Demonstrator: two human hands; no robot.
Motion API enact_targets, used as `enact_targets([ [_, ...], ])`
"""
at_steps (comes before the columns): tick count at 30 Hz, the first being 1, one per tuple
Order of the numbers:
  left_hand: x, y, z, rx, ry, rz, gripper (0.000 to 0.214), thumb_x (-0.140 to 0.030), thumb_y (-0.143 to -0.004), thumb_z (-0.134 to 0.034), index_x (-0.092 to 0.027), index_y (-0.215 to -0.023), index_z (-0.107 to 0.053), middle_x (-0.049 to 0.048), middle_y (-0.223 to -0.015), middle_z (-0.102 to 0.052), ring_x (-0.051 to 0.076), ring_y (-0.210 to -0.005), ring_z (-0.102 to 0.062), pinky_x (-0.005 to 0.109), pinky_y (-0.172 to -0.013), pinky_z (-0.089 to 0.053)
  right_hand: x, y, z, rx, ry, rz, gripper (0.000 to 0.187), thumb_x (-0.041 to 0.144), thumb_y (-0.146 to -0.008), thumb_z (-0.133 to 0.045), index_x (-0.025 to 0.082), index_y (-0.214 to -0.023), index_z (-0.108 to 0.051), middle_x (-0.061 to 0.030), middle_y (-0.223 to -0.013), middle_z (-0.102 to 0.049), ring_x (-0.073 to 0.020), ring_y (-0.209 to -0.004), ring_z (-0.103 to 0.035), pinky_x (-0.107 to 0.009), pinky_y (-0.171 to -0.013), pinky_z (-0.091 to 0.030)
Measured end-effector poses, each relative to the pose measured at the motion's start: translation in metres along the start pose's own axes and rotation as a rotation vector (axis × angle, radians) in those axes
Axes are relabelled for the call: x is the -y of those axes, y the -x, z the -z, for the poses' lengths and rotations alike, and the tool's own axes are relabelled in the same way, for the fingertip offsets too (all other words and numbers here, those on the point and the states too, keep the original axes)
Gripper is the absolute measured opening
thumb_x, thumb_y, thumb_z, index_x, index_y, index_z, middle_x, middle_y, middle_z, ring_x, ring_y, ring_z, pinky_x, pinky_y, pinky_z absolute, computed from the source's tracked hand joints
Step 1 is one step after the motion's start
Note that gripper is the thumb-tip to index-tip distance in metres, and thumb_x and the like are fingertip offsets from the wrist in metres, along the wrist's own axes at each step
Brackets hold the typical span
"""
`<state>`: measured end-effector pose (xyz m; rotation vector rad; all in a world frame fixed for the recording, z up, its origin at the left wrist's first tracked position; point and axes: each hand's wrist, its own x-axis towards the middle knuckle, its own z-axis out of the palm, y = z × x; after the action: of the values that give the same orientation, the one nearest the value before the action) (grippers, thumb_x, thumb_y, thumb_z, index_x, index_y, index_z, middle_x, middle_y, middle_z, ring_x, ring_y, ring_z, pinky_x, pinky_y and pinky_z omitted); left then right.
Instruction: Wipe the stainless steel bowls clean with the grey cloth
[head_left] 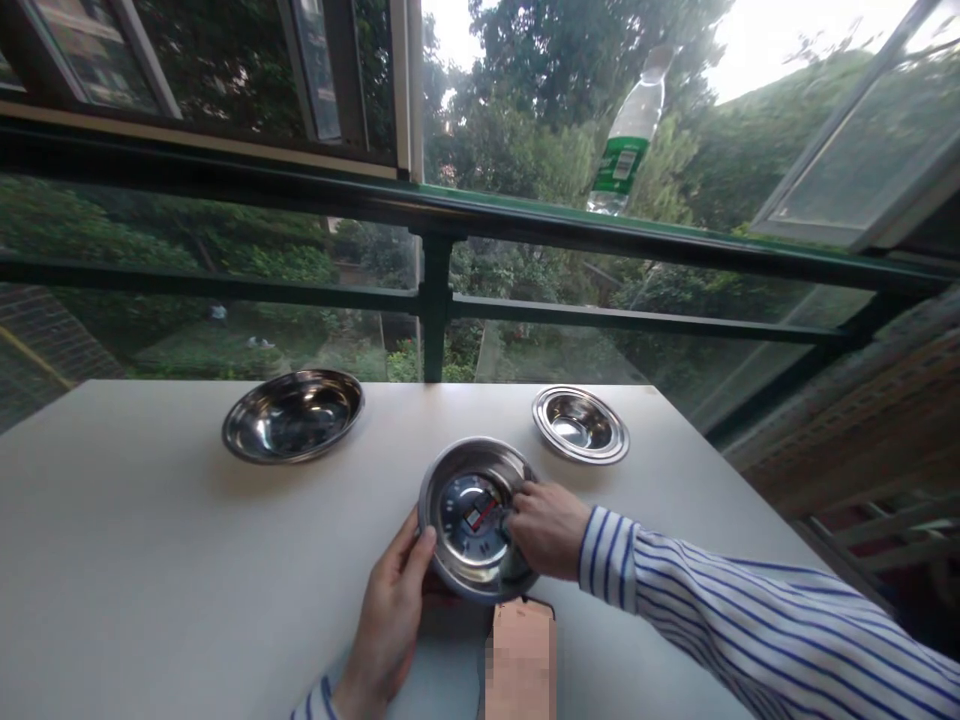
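Observation:
A round stainless steel bowl (466, 468) is tilted toward me above the white table. My left hand (394, 605) grips its left side, thumb over the rim and fingers underneath. Inside the bowl at the right wall is my right hand (551, 528), its fingers curled; whether a small thing is in them is hidden. A red and black sticker (480, 515) shows on the bowl's bottom, among reflections. Just below the bowl lies a phone-like flat object (521, 660) with a dark edge, its face pixelated.
On the white table (150, 560), a wide steel basin (292, 415) sits at the back left and a smaller wide-rimmed steel bowl (577, 425) at the back right. Behind runs a dark green railing (300, 200) with glass, where a green-labelled plastic bottle (626, 150) stands.

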<state>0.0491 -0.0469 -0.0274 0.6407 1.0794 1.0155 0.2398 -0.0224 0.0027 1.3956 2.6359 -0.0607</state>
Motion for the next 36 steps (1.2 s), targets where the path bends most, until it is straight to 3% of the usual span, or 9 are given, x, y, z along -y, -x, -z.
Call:
enact_targets([
  [3, 0.005, -0.001, 0.0, 0.009, 0.01, -0.002, 0.062, -0.04, -0.069, -0.069, -0.021, -0.127, -0.055, 0.0088, -0.11, -0.069, 0.028, -0.096, -0.064, 0.032, -0.071, -0.054, 0.021, -0.001, -0.007, 0.005, -0.213, 0.014, 0.01, 0.01, -0.069, -0.061, 0.016, -0.074, -0.068, -0.0052, -0.07, -0.069, -0.0176, -0.066, -0.063, -0.025, -0.061, -0.046],
  [5, 0.008, -0.001, 0.001, 0.018, 0.03, 0.003, 0.057, -0.04, -0.071, -0.068, -0.021, -0.124, -0.057, 0.0081, -0.113, -0.068, 0.027, -0.1, -0.063, 0.033, -0.076, -0.053, 0.033, -0.013, -0.01, -0.04, -0.366, 0.029, 0.022, 0.008, -0.073, -0.056, 0.019, -0.088, -0.067, -0.0008, -0.082, -0.071, -0.0141, -0.077, -0.065, -0.02, -0.068, -0.047],
  [9, 0.011, 0.0, 0.004, 0.019, 0.085, 0.023, 0.05, -0.037, -0.075, -0.065, -0.021, -0.122, -0.058, 0.0079, -0.119, -0.064, 0.025, -0.108, -0.059, 0.033, -0.085, -0.05, 0.049, -0.046, -0.012, -0.218, -0.573, -0.201, 0.039, 0.009, -0.085, -0.04, 0.014, -0.121, -0.054, -0.0094, -0.115, -0.064, -0.0163, -0.106, -0.059, -0.024, -0.09, -0.044],
  [13, 0.007, 0.003, 0.006, 0.049, 0.103, 0.107, 0.056, -0.037, -0.076, -0.063, -0.025, -0.129, -0.051, 0.0076, -0.119, -0.065, 0.025, -0.1, -0.064, 0.035, -0.08, -0.051, 0.053, -0.06, -0.017, -0.297, -0.697, -0.396, 0.041, 0.015, -0.09, -0.033, 0.005, -0.129, -0.045, -0.0189, -0.12, -0.059, -0.0237, -0.112, -0.056, -0.036, -0.092, -0.044],
  [19, 0.008, 0.002, 0.003, 0.091, 0.244, 0.018, 0.052, -0.048, -0.081, -0.054, -0.017, -0.122, -0.057, 0.0098, -0.107, -0.07, 0.024, -0.095, -0.065, 0.036, -0.082, -0.049, 0.051, -0.034, -0.018, -0.162, -0.884, -0.061, 0.032, 0.016, -0.082, -0.051, 0.02, -0.111, -0.064, -0.0042, -0.093, -0.072, -0.019, -0.089, -0.066, -0.026, -0.079, -0.049],
  [21, 0.011, 0.001, 0.002, 0.098, 0.239, 0.048, 0.053, -0.05, -0.081, -0.054, -0.016, -0.121, -0.058, 0.0105, -0.102, -0.071, 0.025, -0.093, -0.065, 0.037, -0.082, -0.049, 0.049, -0.033, -0.017, -0.291, -0.927, -0.135, 0.033, 0.017, -0.082, -0.05, 0.019, -0.112, -0.063, -0.0074, -0.103, -0.069, -0.0219, -0.097, -0.064, -0.031, -0.086, -0.047],
  [25, 0.014, 0.002, 0.002, 0.087, 0.226, 0.179, 0.06, -0.057, -0.08, -0.05, -0.013, -0.119, -0.059, 0.0133, -0.095, -0.073, 0.028, -0.092, -0.066, 0.041, -0.08, -0.049, 0.053, -0.044, -0.016, -0.519, -0.932, -0.333, 0.038, 0.021, -0.084, -0.048, 0.016, -0.12, -0.057, -0.0124, -0.119, -0.062, -0.0256, -0.111, -0.056, -0.041, -0.095, -0.042],
  [31, 0.017, 0.001, 0.006, 0.13, 0.353, 0.156, 0.059, -0.058, -0.08, -0.049, -0.018, -0.122, -0.058, 0.013, -0.107, -0.07, 0.028, -0.1, -0.063, 0.043, -0.088, -0.046, 0.062, -0.04, -0.015, -0.42, -0.73, -0.028, 0.037, 0.016, -0.082, -0.049, 0.014, -0.118, -0.058, -0.0141, -0.122, -0.059, -0.0256, -0.111, -0.056, -0.039, -0.095, -0.044],
  [36, 0.021, 0.004, 0.004, 0.163, 0.355, 0.22, 0.065, -0.062, -0.077, -0.05, -0.014, -0.117, -0.062, 0.0157, -0.104, -0.071, 0.033, -0.105, -0.061, 0.046, -0.089, -0.045, 0.063, -0.043, -0.012, -0.511, -0.671, -0.233, 0.038, 0.016, -0.083, -0.049, 0.014, -0.12, -0.055, -0.0132, -0.122, -0.059, -0.0254, -0.112, -0.055, -0.04, -0.096, -0.044],
])
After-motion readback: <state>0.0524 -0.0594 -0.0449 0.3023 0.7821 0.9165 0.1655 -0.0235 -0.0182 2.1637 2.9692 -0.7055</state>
